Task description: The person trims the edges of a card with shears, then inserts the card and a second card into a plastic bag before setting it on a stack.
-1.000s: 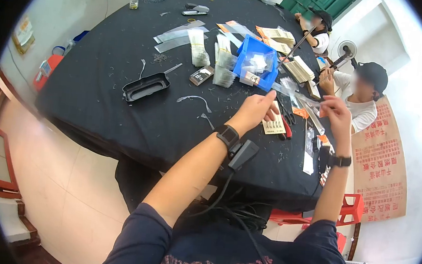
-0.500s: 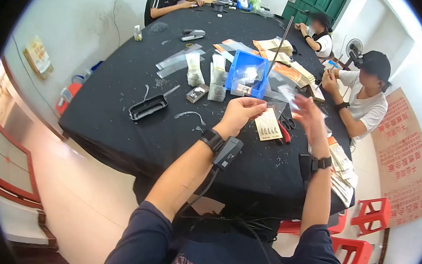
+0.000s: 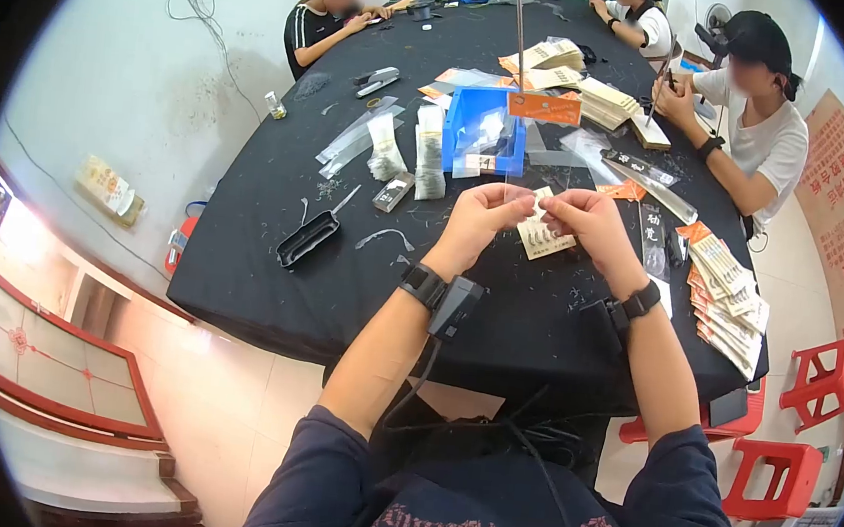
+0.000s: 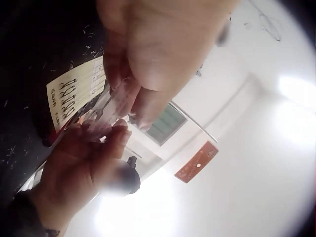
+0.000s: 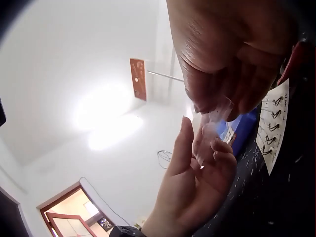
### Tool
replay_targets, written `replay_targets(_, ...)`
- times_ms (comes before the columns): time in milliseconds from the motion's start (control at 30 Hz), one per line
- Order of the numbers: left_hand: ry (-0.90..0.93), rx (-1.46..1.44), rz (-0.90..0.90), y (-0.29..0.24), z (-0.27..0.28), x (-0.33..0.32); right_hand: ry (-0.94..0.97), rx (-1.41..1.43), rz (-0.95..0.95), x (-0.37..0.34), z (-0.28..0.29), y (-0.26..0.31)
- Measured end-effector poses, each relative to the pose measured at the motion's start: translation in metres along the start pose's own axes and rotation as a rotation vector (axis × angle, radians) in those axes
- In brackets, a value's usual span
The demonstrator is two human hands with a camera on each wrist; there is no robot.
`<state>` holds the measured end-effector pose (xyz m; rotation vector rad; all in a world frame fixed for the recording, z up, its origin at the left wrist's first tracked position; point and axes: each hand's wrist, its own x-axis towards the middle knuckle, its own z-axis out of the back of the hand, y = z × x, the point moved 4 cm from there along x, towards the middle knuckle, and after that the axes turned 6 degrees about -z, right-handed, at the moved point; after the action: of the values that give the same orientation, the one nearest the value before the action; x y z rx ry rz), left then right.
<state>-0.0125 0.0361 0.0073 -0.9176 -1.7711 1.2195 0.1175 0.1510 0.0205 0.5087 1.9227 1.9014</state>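
Observation:
In front of me both hands meet over the table, with a small piece of clear plastic point(image 4: 106, 113) between their fingertips. My left hand point(image 3: 481, 224) pinches one side of it and my right hand point(image 3: 595, 234) the other; the right wrist view shows the same clear plastic point(image 5: 219, 116) at the fingers. Just below the hands lies a cream card point(image 3: 547, 242) with a row of several small dark hooks, partly covered by the fingers in the head view. Beyond them stands a blue bin point(image 3: 482, 153) holding clear plastic pieces.
A metal rod point(image 3: 520, 36) with an orange tag point(image 3: 546, 108) rises behind the bin. Bundled packets point(image 3: 430, 154), a black tray point(image 3: 309, 239) and a stapler point(image 3: 376, 82) lie to the left. Stacked cards point(image 3: 725, 300) lie right. Across the table a person point(image 3: 754, 142) works.
My right hand has come down and left to meet the left hand at the clear plastic. The left hand stays over the card. The head view has turned, bringing more of the left wall in.

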Motion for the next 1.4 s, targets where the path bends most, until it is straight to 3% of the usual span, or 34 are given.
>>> replay_targets(100, 0.089, -0.012, -0.073, -0.004, -0.006, -0.002, -0.004, 0.038, -0.058, 0.000, 0.005, -0.002)
replay_targets(200, 0.051, 0.052, -0.062, -0.003, -0.002, -0.003, -0.130, 0.030, 0.163, -0.002, 0.004, 0.003)
replay_targets(333, 0.026, 0.112, -0.049, 0.001, 0.005, 0.000, -0.343, -0.615, 0.594, -0.015, 0.004, 0.028)
replay_targets(367, 0.025, 0.102, -0.046, 0.001, 0.005, -0.001, -0.359, -0.670, 0.657, -0.018, -0.001, 0.030)
replay_targets(500, -0.018, 0.103, -0.055, 0.002, 0.006, -0.002, -0.474, -0.522, 0.607, -0.023, -0.001, 0.034)
replay_targets(600, -0.053, 0.132, -0.051, -0.001, 0.006, -0.002, -0.581, -0.356, 0.715, -0.026, 0.003, 0.033)
replay_targets(700, -0.061, 0.072, -0.044, 0.005, 0.006, 0.000, -0.589, -0.699, 0.828, -0.031, 0.001, 0.040)
replay_targets(800, -0.060, 0.098, -0.015, 0.004, 0.007, 0.000, -0.661, -0.560, 0.770, -0.027, 0.011, 0.039)
replay_targets(833, -0.060, 0.127, 0.000, 0.002, 0.007, -0.001, -0.607, -0.238, 0.697, -0.019, 0.017, 0.032)
replay_targets(967, -0.075, 0.168, 0.003, -0.001, 0.008, -0.001, -0.780, -0.499, 0.579, -0.023, 0.033, 0.027)
replay_targets(1067, -0.048, 0.248, -0.022, 0.000, 0.008, -0.001, -0.489, -0.574, 0.623, -0.021, 0.018, 0.032)
replay_targets(1200, 0.061, 0.246, -0.090, 0.004, -0.002, 0.000, -0.191, -0.553, 0.518, -0.014, -0.006, 0.020)
replay_targets(1333, 0.096, 0.141, -0.143, 0.002, -0.009, -0.002, -0.145, -0.546, 0.447, -0.014, -0.010, 0.019)
replay_targets(1400, 0.135, 0.249, -0.204, 0.002, -0.006, 0.000, -0.143, -0.534, 0.438, -0.013, -0.008, 0.019)
